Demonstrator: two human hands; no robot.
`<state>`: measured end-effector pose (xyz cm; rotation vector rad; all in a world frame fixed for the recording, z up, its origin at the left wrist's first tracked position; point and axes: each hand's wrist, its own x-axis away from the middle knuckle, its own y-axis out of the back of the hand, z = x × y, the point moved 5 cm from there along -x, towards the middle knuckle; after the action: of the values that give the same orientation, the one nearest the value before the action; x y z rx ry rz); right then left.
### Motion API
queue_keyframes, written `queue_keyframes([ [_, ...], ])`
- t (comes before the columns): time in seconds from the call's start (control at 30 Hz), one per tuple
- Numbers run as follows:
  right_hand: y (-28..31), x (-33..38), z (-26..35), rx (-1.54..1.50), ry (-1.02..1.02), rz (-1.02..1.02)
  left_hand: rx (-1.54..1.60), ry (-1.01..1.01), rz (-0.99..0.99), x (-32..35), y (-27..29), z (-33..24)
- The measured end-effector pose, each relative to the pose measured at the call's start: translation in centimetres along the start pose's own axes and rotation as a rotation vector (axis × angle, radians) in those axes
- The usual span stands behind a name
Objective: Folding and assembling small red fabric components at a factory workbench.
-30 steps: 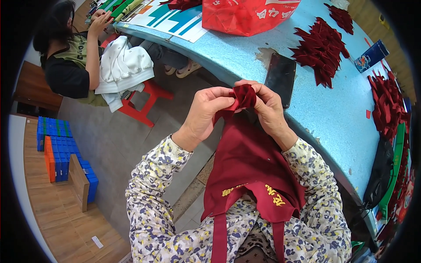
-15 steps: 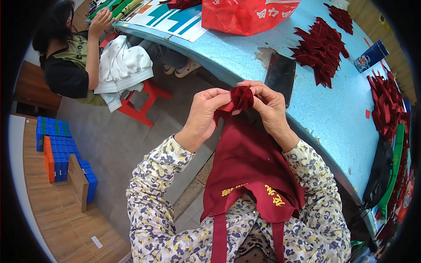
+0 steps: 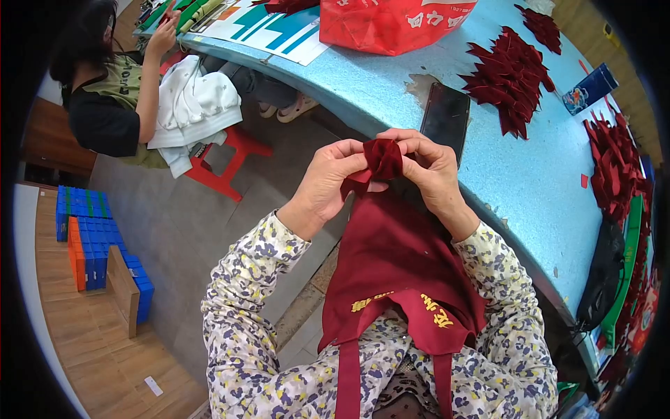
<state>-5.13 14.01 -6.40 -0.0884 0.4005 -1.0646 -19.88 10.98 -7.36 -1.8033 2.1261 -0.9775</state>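
A dark red velvet piece, folded into a rosette-like shape (image 3: 383, 159), is held up between my two hands above my maroon apron (image 3: 398, 258). My left hand (image 3: 328, 178) pinches its left side, where a loose tail of the fabric hangs down. With thumb and fingers my right hand (image 3: 431, 171) grips the right edge of the folds. Some fingertips are hidden behind the cloth. On the blue table to the right lie a heap of dark red velvet pieces (image 3: 508, 80) and a black phone (image 3: 447, 119), the phone just beyond my right hand.
A red bag (image 3: 394, 28) stands at the table's (image 3: 516, 188) far side. More red pieces (image 3: 614, 164) and a blue can (image 3: 590, 89) are at the right. On the left a person (image 3: 115, 105) sits by a red stool (image 3: 234, 160); blue crates (image 3: 101, 244) stand on the floor.
The velvet folds have shifted slightly in my fingers, with the tail a little more bunched. My hands stay nearly in place. The seated person's hand has moved slightly.
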Motion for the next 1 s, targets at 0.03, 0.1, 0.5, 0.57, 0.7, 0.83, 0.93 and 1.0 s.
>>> queue_keyframes([
  [0.03, 0.1, 0.0, 0.0, 0.0, 0.0, 0.0, -0.009, -0.011, 0.014, 0.0, 0.1, 0.1],
  [0.1, 0.2, 0.1, 0.0, 0.103, 0.012, -0.005, -0.012, -0.022, 0.025, -0.1, 0.1, 0.2],
  [0.5, -0.1, 0.5, 0.8, 0.293, 0.049, 0.021, -0.004, 0.026, 0.107, -0.1, -0.7, 0.2],
  [0.57, -0.2, 0.5, 0.8, 0.281, 0.033, 0.02, 0.018, 0.012, 0.14, -0.3, -0.6, 0.6],
  [0.7, -0.4, 0.5, 1.4, 0.488, 0.158, 0.011, 0.029, -0.037, 0.109, -0.5, -0.5, 0.7],
  [0.83, -0.5, 0.5, 1.6, 0.534, 0.158, -0.008, 0.02, -0.073, 0.11, -0.4, -0.5, 0.5],
  [0.93, -0.5, 0.4, 1.8, 0.515, 0.135, -0.014, -0.027, -0.099, 0.103, -0.3, -0.4, 0.4],
  [1.0, -0.8, 0.5, 2.1, 0.552, 0.149, -0.014, -0.051, -0.114, 0.1, -0.2, -0.4, 0.4],
])
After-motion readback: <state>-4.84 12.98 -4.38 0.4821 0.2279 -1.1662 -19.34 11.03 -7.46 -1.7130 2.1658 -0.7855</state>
